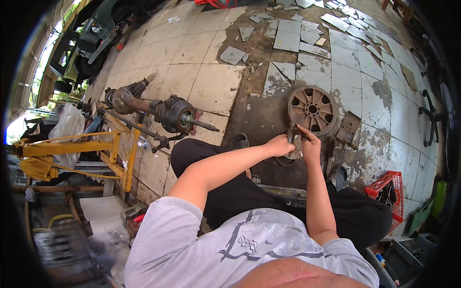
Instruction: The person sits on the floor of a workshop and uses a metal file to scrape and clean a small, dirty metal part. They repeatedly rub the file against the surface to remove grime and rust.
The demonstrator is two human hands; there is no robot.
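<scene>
A person's left hand (pixel 280 146) and right hand (pixel 311 145) meet at a small dark part (pixel 291 135).
The left is curled around the part, mostly hidden; whether the right grips it, I cannot tell. Just beyond, a toothed metal wheel (pixel 300 109) lies by the right edge of the brown floor patch (pixel 255 114). Far left, a vehicle (pixel 96 32) is cut off.

Held piece (pixel 291 133) partly hidden by hands (pixel 281 145), red object (pixel 222 3) cut off above; lower-left metalwork (pixel 62 247) blurred
</scene>
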